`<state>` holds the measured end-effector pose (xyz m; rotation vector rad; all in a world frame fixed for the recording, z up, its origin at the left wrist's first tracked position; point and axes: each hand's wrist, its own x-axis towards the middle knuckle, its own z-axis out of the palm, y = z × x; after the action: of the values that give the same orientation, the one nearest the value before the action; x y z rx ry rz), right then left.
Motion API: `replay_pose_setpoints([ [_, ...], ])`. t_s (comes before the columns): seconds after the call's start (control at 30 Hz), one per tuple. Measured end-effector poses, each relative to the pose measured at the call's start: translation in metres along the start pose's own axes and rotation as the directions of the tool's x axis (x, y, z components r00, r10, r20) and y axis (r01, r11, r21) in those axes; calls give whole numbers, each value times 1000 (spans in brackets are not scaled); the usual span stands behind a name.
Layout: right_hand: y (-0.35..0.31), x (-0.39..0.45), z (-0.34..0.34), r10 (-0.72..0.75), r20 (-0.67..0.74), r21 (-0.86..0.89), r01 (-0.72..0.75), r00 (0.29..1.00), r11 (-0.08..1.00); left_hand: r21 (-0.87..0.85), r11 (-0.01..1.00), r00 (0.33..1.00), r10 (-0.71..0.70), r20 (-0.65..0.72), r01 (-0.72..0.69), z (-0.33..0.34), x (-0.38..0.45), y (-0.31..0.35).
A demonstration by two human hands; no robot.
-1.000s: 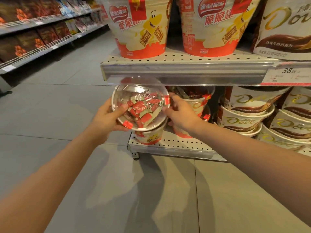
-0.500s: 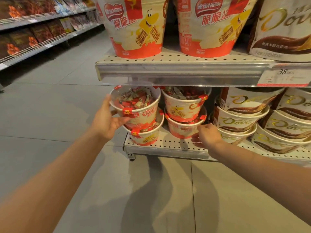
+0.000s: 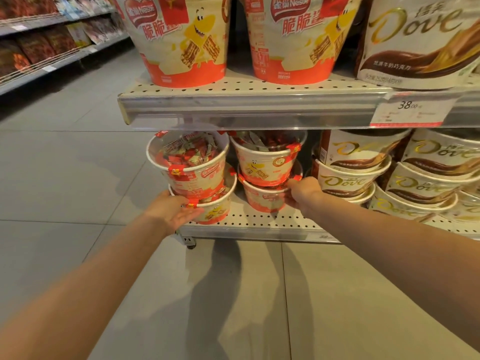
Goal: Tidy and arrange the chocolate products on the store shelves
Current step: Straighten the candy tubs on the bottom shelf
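Observation:
Two stacks of red and white Nestle wafer tubs stand on the lower shelf [image 3: 249, 224]. The left stack has a top tub [image 3: 189, 162] with a clear lid over a bottom tub [image 3: 215, 209]. My left hand [image 3: 174, 211] cups the left side of that bottom tub, palm up, fingers fairly straight. The right stack has an upper tub [image 3: 267, 162] on a lower tub [image 3: 262, 198]. My right hand [image 3: 304, 193] grips the lower tub's right side, fingers curled round it and partly hidden behind it.
Stacked Dove tubs [image 3: 348, 178] fill the lower shelf right of my right hand. On the upper shelf [image 3: 233, 105] stand large Nestle buckets [image 3: 181, 40] and a Dove bucket [image 3: 415, 40], with a price tag [image 3: 410, 110]. Grey floor lies left; another shelf row [image 3: 39, 55] runs far left.
The clear-lidded tub that both hands held tilted now stands on the left stack. My left hand dropped to the bottom tub; my right hand moved to the right stack's lower tub.

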<state>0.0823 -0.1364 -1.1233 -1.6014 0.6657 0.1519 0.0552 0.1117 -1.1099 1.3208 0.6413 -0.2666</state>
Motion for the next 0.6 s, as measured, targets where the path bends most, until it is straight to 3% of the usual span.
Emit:
replay_pose_setpoints([
  [0.6,19,-18,-13,-24,25,100,21,999,995,1,999,999,50,-11,-50,1,8,1],
])
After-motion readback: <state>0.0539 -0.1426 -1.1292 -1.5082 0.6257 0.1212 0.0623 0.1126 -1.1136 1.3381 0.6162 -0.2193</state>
